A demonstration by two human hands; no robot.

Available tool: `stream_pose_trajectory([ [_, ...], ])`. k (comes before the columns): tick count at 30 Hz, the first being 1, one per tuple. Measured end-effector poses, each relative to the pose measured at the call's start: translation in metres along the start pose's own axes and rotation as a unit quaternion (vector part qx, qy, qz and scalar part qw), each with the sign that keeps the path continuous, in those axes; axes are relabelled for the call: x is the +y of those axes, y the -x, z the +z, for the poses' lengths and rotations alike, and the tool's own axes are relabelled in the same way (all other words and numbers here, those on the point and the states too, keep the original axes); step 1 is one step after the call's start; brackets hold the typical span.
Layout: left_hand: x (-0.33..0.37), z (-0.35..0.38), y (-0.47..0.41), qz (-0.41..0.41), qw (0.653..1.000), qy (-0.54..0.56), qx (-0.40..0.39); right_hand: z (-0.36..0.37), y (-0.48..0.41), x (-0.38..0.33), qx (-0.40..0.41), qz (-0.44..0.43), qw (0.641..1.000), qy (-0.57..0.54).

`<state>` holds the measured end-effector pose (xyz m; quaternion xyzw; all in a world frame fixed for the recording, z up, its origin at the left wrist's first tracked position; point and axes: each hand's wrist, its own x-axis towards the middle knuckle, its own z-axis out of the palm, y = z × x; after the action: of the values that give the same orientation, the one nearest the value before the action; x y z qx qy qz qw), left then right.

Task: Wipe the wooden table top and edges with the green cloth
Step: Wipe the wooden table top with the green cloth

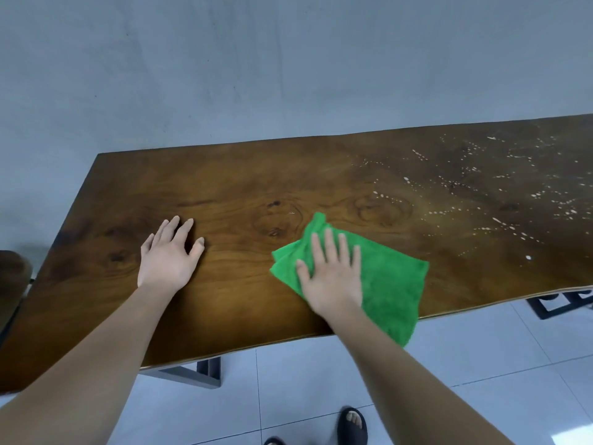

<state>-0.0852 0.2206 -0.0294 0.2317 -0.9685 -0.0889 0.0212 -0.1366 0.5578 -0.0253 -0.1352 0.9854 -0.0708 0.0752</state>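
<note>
Wiping a wooden table with a green cloth, mid-job.

Nearest, black sandals (352,425) on pale floor tiles (305,380). Above, right hand (332,274) spread flat, fingers wide, pressing the green cloth (393,284) onto the wooden table (240,194) close to its near edge, one corner draping over that edge. Left hand (168,255) open and empty, palm down on bare wood, well apart from the cloth. Soft, light, limp microfibre by the look: likely to bunch or slide unless pinned under a flat palm at its middle. Farther right, white specks (500,187) scattered, seemingly not yet wiped. Beyond, grey wall (256,59).
</note>
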Motion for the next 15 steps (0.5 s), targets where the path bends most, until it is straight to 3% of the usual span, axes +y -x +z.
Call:
stream_pose_trajectory([
  [4, 0.003, -0.001, -0.001, -0.005, 1.000, -0.010, 0.000, 0.003, -0.018, -0.035, -0.038, -0.203, 0.978, 0.023],
  [7, 0.004, -0.002, -0.002, -0.011, 1.000, -0.007, -0.001, -0.006, -0.052, -0.022, -0.055, -0.273, 0.960, 0.025],
  [15, 0.034, 0.000, 0.013, -0.020, 1.000, 0.015, -0.009, -0.039, -0.147, 0.088, -0.024, -0.140, 0.990, 0.016],
])
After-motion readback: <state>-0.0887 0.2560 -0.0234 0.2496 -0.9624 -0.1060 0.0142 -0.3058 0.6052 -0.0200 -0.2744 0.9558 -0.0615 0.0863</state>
